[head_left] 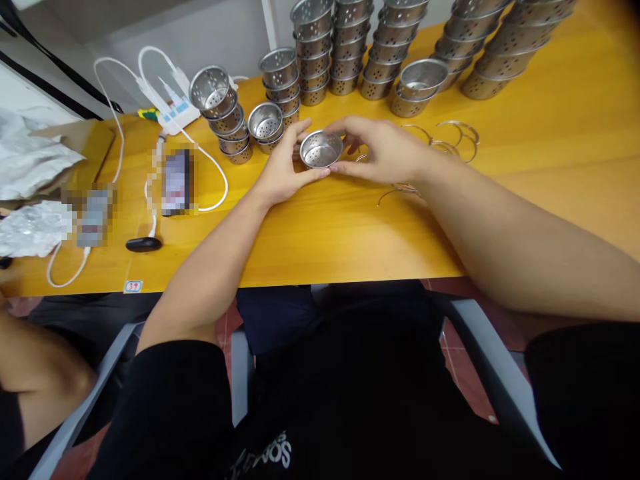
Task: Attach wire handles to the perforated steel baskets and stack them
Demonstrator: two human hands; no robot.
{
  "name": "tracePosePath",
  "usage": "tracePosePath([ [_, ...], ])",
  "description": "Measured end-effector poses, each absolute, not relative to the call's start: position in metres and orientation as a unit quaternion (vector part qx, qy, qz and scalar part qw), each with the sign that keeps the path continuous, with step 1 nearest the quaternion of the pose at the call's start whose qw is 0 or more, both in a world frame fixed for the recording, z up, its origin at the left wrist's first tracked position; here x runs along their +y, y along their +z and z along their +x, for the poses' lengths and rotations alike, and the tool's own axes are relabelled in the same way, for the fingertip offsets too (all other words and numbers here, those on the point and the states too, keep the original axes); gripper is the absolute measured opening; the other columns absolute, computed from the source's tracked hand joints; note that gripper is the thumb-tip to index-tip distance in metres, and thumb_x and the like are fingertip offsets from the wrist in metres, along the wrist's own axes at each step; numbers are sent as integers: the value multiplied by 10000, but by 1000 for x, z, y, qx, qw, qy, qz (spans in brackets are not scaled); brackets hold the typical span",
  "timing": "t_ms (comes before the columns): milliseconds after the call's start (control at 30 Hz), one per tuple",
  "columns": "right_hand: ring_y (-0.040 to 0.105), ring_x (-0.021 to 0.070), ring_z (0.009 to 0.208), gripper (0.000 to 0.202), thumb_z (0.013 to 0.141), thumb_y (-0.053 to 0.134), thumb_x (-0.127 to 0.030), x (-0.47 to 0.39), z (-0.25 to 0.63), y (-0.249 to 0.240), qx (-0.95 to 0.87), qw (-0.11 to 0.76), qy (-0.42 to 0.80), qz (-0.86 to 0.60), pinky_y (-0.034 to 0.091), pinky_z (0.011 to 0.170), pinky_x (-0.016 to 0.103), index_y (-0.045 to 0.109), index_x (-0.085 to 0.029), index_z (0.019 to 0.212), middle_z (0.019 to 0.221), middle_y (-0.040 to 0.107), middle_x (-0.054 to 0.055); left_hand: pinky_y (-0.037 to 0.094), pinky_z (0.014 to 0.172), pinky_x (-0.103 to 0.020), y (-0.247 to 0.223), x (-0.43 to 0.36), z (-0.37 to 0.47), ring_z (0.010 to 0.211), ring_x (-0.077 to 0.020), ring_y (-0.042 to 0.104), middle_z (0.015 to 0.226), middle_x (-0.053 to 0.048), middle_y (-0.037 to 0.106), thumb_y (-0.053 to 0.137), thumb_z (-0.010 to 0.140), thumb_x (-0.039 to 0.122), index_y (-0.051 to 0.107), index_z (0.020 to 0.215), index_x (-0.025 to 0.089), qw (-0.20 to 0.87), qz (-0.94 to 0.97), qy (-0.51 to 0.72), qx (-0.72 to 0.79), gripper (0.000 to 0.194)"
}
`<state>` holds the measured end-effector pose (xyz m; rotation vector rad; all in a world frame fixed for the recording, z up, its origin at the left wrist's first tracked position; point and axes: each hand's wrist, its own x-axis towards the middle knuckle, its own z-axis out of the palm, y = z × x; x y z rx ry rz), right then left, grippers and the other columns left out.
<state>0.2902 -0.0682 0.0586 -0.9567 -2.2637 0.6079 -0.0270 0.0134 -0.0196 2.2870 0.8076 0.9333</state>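
A small perforated metal cup [321, 149] is held between my two hands over the yellow table, its opening tilted up toward me. My left hand [285, 167] grips its left side, thumb along the near rim. On the right side, my right hand [377, 150] pinches the rim with thumb and fingers. Behind my left hand stands a short stack of like cups [266, 123]. Thin metal rings [457, 137] lie on the table beyond my right forearm, and more wire pieces [400, 190] are partly covered by that arm.
Tall cup stacks [350, 47] line the table's back edge, with a shorter pair [420, 83] before them. Left are a power strip [179, 115], white cables, a phone [176, 183], another device [95, 217], a black object [143, 244] and plastic bags [35, 227]. Another person's arm [40, 373] is lower left.
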Motion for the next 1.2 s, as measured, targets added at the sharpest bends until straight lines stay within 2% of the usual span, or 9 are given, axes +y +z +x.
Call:
tracePosePath([
  [100, 880, 442, 1347, 925, 1099, 875, -475, -69, 299, 69, -855, 287, 193, -387, 747, 1231, 675, 538, -321, 1946, 1811, 791, 133, 575, 1527, -686, -22, 20, -30, 1868, -532, 603, 1995, -242, 587, 1118, 884, 894, 456, 1942, 305, 258, 842, 355, 312, 1380],
  [200, 905, 447, 1321, 706, 1096, 801, -304, -70, 312, 86, -853, 211, 102, -467, 720, 1281, 646, 712, -218, 1791, 1688, 846, 197, 565, 1536, -703, -21, 22, -34, 1886, -536, 573, 2030, -223, 544, 1126, 906, 811, 474, 1941, 329, 251, 841, 353, 325, 1315],
  [267, 900, 495, 1368, 617, 1139, 813, -297, -69, 323, 96, -835, 127, 59, -533, 702, 1301, 659, 777, -160, 1739, 1589, 875, 252, 582, 1520, -714, -20, 21, -35, 1855, -531, 607, 2031, -215, 544, 1123, 925, 744, 486, 1937, 338, 253, 838, 352, 332, 1263],
  [367, 871, 547, 1473, 735, 1214, 835, -367, -65, 338, 101, -795, 17, 52, -604, 704, 1280, 672, 693, -80, 1875, 1582, 871, 316, 635, 1466, -719, -15, 17, -35, 1778, -522, 676, 2014, -202, 572, 1156, 894, 631, 528, 1910, 354, 257, 831, 348, 348, 1226],
  [500, 894, 504, 1421, 568, 1256, 794, -390, -58, 348, 97, -797, -56, 74, -597, 722, 1231, 618, 828, -100, 1743, 1596, 889, 282, 661, 1437, -697, -7, 7, -33, 1723, -503, 711, 1949, -197, 627, 1148, 898, 580, 585, 1863, 351, 248, 830, 349, 358, 1140],
  [700, 918, 438, 1171, 432, 1192, 879, -291, -51, 344, 87, -797, -31, 79, -598, 729, 1051, 554, 901, -137, 1594, 1405, 949, 230, 680, 1409, -683, 4, -4, -30, 1689, -508, 728, 1875, -211, 682, 1145, 892, 646, 623, 1820, 319, 255, 829, 343, 361, 1113],
  [867, 813, 329, 826, 220, 956, 963, -132, -33, 347, 60, -813, 53, 63, -577, 694, 866, 502, 870, -291, 1076, 1002, 918, 65, 665, 1421, -714, 7, -5, -28, 1686, -526, 727, 1860, -207, 711, 1156, 828, 753, 661, 1791, 310, 279, 824, 336, 361, 1169],
  [1033, 842, 363, 927, 185, 940, 902, -254, -20, 353, 43, -866, 112, 43, -485, 717, 882, 525, 855, -334, 1100, 1114, 938, 75, 618, 1464, -728, 10, -9, -28, 1713, -530, 706, 1872, -208, 696, 1111, 873, 824, 661, 1776, 325, 283, 826, 333, 356, 1126],
  [1200, 828, 372, 914, 126, 949, 864, -228, -25, 347, 46, -874, 106, 39, -473, 723, 884, 537, 825, -320, 1026, 1063, 889, 99, 666, 1422, -720, 14, -12, -26, 1686, -533, 726, 1861, -202, 718, 1155, 811, 776, 699, 1743, 319, 291, 815, 342, 367, 1134],
])
